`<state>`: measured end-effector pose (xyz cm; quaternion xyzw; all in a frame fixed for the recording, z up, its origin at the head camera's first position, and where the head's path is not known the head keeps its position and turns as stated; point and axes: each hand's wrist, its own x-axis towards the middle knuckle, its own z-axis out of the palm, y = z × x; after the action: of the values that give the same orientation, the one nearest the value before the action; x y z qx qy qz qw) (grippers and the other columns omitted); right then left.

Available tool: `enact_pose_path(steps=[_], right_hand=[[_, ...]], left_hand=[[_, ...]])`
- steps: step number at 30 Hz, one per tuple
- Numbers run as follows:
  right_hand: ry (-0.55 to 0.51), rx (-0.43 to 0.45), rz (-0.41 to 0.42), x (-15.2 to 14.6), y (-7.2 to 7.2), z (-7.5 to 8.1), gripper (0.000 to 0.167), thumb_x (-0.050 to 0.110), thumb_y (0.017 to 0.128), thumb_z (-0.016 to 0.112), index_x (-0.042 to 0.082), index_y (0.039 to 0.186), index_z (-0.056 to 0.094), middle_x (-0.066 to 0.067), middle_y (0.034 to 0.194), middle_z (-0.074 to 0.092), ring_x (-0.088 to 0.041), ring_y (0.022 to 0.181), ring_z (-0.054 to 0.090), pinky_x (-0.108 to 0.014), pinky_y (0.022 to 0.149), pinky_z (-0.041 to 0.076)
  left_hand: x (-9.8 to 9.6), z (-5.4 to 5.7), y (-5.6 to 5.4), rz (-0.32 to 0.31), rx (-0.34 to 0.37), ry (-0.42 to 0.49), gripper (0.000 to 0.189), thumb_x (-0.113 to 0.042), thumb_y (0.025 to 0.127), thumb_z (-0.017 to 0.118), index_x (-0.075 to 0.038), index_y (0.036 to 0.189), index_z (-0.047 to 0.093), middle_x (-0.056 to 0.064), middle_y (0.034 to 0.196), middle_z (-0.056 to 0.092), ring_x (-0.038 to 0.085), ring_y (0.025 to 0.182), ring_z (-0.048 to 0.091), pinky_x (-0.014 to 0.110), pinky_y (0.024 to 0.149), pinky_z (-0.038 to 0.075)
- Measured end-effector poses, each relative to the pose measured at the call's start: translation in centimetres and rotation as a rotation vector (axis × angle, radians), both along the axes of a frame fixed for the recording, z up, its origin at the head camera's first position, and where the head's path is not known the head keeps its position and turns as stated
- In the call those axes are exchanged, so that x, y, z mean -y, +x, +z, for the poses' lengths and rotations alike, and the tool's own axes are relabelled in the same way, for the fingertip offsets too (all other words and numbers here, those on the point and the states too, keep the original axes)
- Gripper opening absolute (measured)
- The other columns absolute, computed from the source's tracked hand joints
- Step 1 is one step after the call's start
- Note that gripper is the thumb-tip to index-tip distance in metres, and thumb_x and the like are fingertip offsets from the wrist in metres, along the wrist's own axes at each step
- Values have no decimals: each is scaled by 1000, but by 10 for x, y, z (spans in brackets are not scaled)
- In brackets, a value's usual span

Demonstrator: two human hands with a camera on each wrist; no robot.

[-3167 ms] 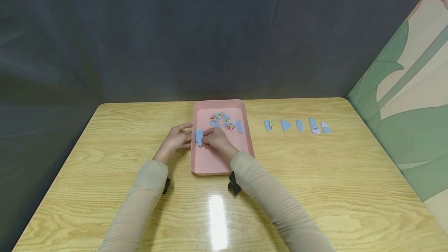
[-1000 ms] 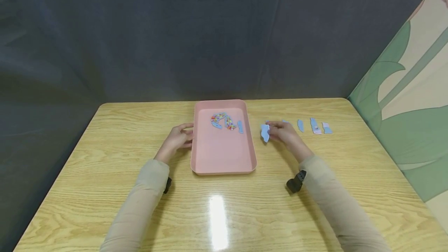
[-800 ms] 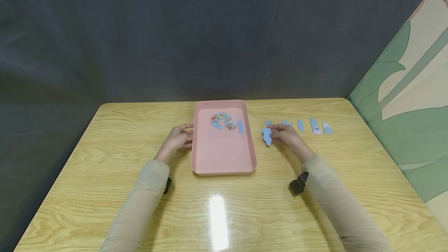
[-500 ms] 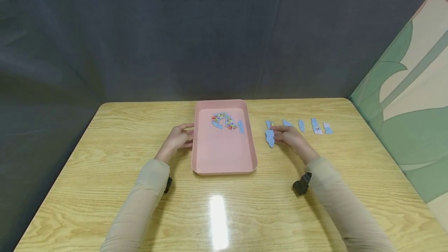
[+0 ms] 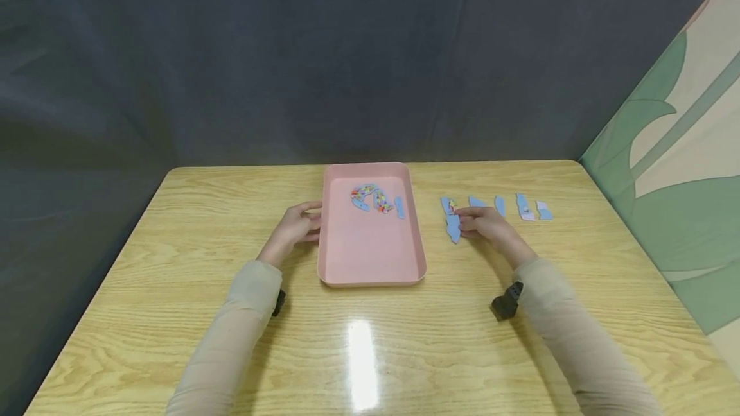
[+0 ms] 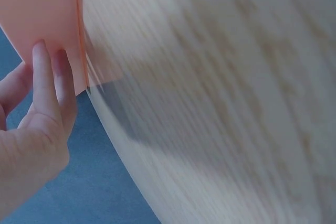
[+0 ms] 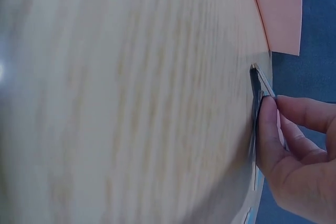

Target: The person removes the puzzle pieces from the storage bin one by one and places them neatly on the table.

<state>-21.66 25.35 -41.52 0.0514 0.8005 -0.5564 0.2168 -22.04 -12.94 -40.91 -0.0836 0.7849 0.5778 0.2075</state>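
Observation:
My right hand point(image 5: 491, 228) pinches a light blue puzzle piece point(image 5: 453, 229) between thumb and fingers, just below another blue piece with a colourful patch point(image 5: 445, 205). In the right wrist view the held piece point(image 7: 265, 81) is seen edge-on, tilted close to the wood. My left hand point(image 5: 293, 230) touches the left outer wall of a pink tray point(image 5: 372, 255) with fairly straight fingers. Inside the tray, toward its back, lie colourful joined pieces forming an arc point(image 5: 363, 192) and one plain blue piece point(image 5: 399, 207).
To the right of my right hand lie several more pieces in a row: a blue piece point(image 5: 500, 205), a blue piece with a pale end point(image 5: 524, 207) and a small blue and lilac one point(image 5: 543, 210). A dark curtain point(image 5: 324, 63) hangs behind the wooden table point(image 5: 173, 287).
My right hand has carried the blue puzzle piece out of the tray to the right and lowered it beneath the patterned piece. The left hand keeps its place by the tray.

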Motion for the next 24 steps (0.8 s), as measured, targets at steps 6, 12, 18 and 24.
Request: enact_pose_path(steps=[6,12,18,24], right_hand=[[29,6,30,-5,-1,1,46,-1,97,43,-14,141,33,-24,129,49,6,80,58,-13,81,55],[46,20,46,-8,-2,1,47,1,98,45,-15,140,33,-29,135,42,7,81,57,-13,82,55],[60,13,58,-8,-2,4,46,7,99,45,-15,139,35,-12,117,57,6,80,59,-13,80,55],[30,36,32,-9,-3,8,47,10,100,44,-16,139,35,2,96,63,4,76,62,-14,75,56]], left_hand=[[0,1,0,0,-3,-4,50,-8,98,49,-10,147,36,19,145,45,32,125,54,35,97,54],[-1,3,0,1,2,-13,51,-8,98,49,-10,147,36,19,146,45,32,124,55,33,93,55],[-2,4,1,0,0,-15,50,-8,98,49,-10,147,36,19,145,46,32,123,55,32,91,56],[-2,3,1,1,-1,-12,50,-7,98,49,-10,147,36,20,144,47,33,123,56,32,91,56]])
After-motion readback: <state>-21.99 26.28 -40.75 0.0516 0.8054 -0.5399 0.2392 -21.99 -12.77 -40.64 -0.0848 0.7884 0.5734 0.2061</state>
